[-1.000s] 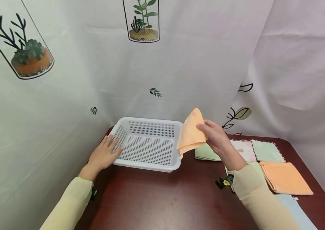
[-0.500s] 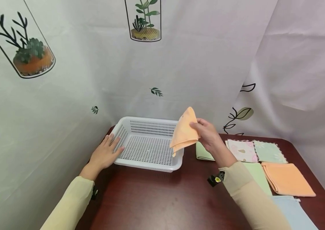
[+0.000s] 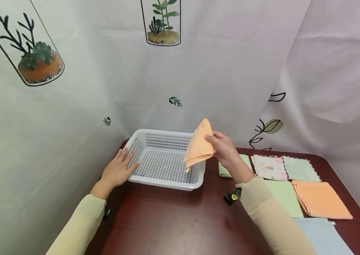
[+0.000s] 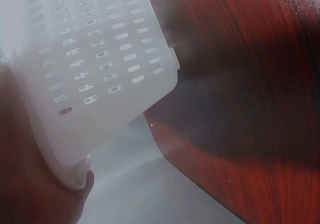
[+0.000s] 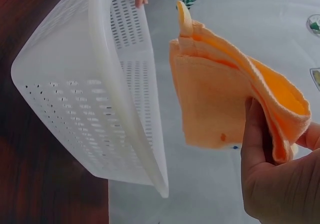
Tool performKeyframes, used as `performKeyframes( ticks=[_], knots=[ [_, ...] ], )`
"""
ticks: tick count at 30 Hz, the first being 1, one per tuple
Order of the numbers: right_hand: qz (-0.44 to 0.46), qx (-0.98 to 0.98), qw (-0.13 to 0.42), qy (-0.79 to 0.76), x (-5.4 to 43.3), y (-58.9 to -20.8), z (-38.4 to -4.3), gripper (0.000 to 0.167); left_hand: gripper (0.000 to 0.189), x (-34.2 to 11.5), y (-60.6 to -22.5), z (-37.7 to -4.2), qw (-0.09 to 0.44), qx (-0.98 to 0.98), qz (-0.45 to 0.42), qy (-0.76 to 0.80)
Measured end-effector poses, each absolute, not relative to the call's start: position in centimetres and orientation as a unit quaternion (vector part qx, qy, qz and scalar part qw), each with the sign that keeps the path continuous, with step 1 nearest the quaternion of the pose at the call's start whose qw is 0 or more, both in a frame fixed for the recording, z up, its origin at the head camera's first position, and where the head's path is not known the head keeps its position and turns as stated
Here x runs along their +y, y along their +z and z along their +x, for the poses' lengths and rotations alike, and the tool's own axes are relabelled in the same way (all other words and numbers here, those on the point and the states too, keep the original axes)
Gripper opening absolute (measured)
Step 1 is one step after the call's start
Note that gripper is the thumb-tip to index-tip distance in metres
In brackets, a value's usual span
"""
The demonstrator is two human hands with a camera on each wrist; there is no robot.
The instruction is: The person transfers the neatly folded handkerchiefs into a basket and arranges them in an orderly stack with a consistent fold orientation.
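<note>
My right hand pinches a folded orange towel between thumb and fingers. The towel hangs over the right side of a white plastic basket; a hanging loop shows on it in the right wrist view, where the towel is apart from the basket's rim. On the basket's left rim rests my left hand, its fingers spread and straight over the edge. Seen close in the left wrist view, the perforated basket wall is next to part of that hand.
Several folded towels lie on the right of the dark red table: green, orange, pale blue, pink-patterned and mint. Another green towel lies behind my right forearm. A printed cloth backdrop stands behind the table.
My right hand has moved left with the orange towel, from the basket's right rim to over its right part. The left hand stays on the left rim.
</note>
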State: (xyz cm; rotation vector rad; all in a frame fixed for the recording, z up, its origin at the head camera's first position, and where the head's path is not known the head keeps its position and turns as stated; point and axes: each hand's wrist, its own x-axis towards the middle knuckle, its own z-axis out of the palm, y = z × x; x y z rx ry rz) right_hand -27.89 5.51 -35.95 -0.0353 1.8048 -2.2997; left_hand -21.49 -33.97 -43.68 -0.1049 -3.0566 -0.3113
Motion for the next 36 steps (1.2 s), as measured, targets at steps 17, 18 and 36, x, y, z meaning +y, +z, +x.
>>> performKeyframes(
  ticks=[17, 18, 36],
  knots=[
    [0.018, 0.611, 0.127, -0.781, 2.6, -37.1, -28.8, 0.039, 0.079, -34.0, -43.9, -21.7, 0.03, -0.994, -0.031, -0.1],
    [0.018, 0.61, 0.128, -0.782, 2.5, -37.3, -28.9, 0.039, 0.079, -34.0, -43.9, -21.7, 0.03, -0.994, -0.031, -0.099],
    [0.037, 0.601, 0.137, -0.786, 0.0, -38.9, -29.4, 0.038, 0.078, -33.8, -43.6, -21.5, 0.033, -0.994, -0.031, -0.096]
  ],
)
